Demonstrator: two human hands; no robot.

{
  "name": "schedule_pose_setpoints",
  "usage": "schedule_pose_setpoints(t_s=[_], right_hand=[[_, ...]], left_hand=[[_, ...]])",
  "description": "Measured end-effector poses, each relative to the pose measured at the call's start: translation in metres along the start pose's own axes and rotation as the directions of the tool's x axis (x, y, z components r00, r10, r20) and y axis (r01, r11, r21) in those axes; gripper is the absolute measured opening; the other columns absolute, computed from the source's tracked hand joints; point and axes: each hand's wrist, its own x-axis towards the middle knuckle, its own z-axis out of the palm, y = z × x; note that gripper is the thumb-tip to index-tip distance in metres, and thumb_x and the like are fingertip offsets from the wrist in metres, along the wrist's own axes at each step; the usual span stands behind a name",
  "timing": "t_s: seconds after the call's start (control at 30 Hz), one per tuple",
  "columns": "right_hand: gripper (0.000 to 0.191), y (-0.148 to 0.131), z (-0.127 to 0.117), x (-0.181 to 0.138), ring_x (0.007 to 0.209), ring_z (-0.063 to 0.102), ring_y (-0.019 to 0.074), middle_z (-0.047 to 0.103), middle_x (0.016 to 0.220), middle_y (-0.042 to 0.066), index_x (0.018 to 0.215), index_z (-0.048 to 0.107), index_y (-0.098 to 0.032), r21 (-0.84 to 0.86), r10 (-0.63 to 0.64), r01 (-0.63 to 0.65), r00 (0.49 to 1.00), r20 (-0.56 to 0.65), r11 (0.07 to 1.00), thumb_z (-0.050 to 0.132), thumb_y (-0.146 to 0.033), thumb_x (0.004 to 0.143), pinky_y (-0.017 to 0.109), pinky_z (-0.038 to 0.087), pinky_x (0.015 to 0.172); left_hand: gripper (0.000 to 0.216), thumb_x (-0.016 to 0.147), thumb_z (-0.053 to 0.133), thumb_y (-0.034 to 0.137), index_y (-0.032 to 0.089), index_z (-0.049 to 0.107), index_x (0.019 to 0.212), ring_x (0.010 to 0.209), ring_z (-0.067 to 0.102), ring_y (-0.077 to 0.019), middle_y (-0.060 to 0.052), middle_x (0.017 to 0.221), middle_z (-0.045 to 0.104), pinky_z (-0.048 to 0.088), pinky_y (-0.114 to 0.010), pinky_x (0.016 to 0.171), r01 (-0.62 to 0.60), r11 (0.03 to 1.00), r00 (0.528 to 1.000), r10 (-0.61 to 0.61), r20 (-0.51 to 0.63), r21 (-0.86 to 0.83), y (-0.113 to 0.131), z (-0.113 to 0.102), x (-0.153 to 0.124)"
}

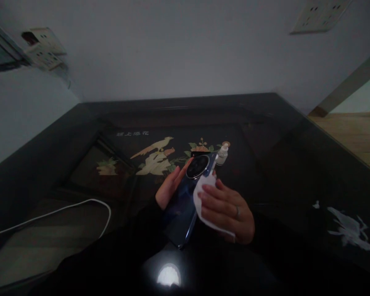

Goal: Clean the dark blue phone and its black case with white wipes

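A dark blue smartphone [181, 205] is held tilted, its back and large round camera ring facing up. My left hand [169, 187] grips it along the left edge, and part of that hand is hidden behind the phone. In my right hand [228, 211] is a thin white wipe [200, 193], pressed by the fingers against the phone's right side. Whether it is cloth or paper I cannot tell. Just beyond the phone's top stands a small bottle with a white cap [222, 154]. A flat black object [200, 154] lies partly hidden behind the phone.
The glossy black table [265, 144] carries an inlaid bird and flowers. A white cable [70, 206] curves across the left side. Crumpled clear-white film [350, 228] lies at the right. Wall sockets [320, 16] are above the table's back, beyond reach of the phone.
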Motion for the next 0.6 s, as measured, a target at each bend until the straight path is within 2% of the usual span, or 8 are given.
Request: schedule_pose_setpoints(t_s=[0.1,0.2,0.33,0.43,0.5,0.53,0.57,0.6], right_hand=[[0.029,-0.016,0.013,0.003,0.122,0.044,0.0172,0.060,0.118,0.001,0.112,0.059,-0.014,0.019,-0.157,0.157,0.987,0.028,0.987,0.041,-0.017,0.089,0.033,0.026,0.109],[0.025,-0.027,0.024,0.006,0.113,0.053,0.0147,0.065,0.110,-0.001,0.105,0.063,-0.016,0.078,-0.261,0.261,0.965,-0.004,0.962,0.049,-0.017,0.085,0.027,0.035,0.104],[0.027,-0.036,0.028,0.007,0.107,0.057,0.0179,0.065,0.109,0.007,0.100,0.065,-0.008,0.192,-0.214,0.202,0.976,0.043,0.960,0.043,-0.017,0.088,0.027,0.046,0.093],[0.028,-0.030,0.023,0.001,0.091,0.065,0.0160,0.071,0.087,0.010,0.091,0.065,-0.007,0.227,-0.027,0.028,1.000,-0.009,0.974,0.040,-0.018,0.089,0.025,0.052,0.080],[0.031,-0.017,0.013,-0.006,0.080,0.067,0.0146,0.071,0.078,0.009,0.093,0.065,-0.010,0.249,0.171,-0.154,0.984,-0.045,0.956,0.036,-0.023,0.090,0.023,0.054,0.069],[0.032,-0.008,0.006,-0.010,0.077,0.067,0.0147,0.071,0.080,0.008,0.097,0.064,-0.012,0.240,0.295,-0.281,0.955,-0.024,0.929,0.036,-0.024,0.090,0.023,0.054,0.065],[0.032,0.000,-0.001,-0.013,0.077,0.067,0.0152,0.071,0.084,0.007,0.099,0.065,-0.014,0.204,0.484,-0.468,0.875,-0.029,0.860,0.035,-0.023,0.090,0.025,0.054,0.065],[0.033,0.008,-0.009,-0.015,0.075,0.067,0.0163,0.071,0.083,0.006,0.098,0.065,-0.016,0.185,0.637,-0.616,0.765,-0.091,0.766,0.034,-0.024,0.091,0.026,0.054,0.064]], left_hand=[[0.057,0.089,0.035,0.039,0.027,0.014,0.141,0.098,0.060,-0.0202,-0.010,0.119,0.058,0.048,-0.025,0.068,0.052,0.997,0.997,-0.049,0.060,-0.050,0.002,0.002,-0.004],[0.061,0.088,0.036,0.041,0.037,0.005,0.140,0.103,0.058,-0.0250,-0.008,0.126,0.052,0.050,-0.027,0.065,0.073,0.993,0.984,-0.057,0.171,-0.087,0.002,0.006,-0.006],[0.061,0.088,0.035,0.041,0.045,-0.001,0.137,0.107,0.056,-0.0297,-0.006,0.132,0.046,0.050,-0.040,0.075,0.021,0.994,0.964,0.007,0.265,-0.103,0.004,0.007,-0.007],[0.058,0.090,0.031,0.040,0.050,-0.004,0.135,0.110,0.053,-0.0312,-0.004,0.126,0.051,0.047,-0.049,0.079,-0.072,0.995,0.936,0.090,0.341,-0.064,0.009,0.001,-0.004],[0.058,0.091,0.029,0.039,0.051,-0.008,0.133,0.109,0.054,-0.0303,-0.004,0.123,0.054,0.046,-0.051,0.079,-0.147,0.989,0.904,0.141,0.404,-0.015,0.013,-0.002,-0.002],[0.059,0.090,0.029,0.039,0.051,-0.010,0.133,0.107,0.056,-0.0296,-0.004,0.121,0.056,0.045,-0.051,0.079,-0.172,0.985,0.885,0.150,0.440,0.010,0.015,-0.003,-0.002],[0.059,0.090,0.031,0.039,0.050,-0.008,0.133,0.105,0.057,-0.0289,-0.004,0.120,0.057,0.045,-0.051,0.079,-0.190,0.982,0.865,0.154,0.477,0.026,0.016,-0.004,-0.002],[0.057,0.090,0.032,0.038,0.048,-0.001,0.135,0.105,0.057,-0.0282,-0.004,0.119,0.058,0.045,-0.050,0.080,-0.188,0.982,0.851,0.146,0.504,0.032,0.015,-0.004,-0.002]])
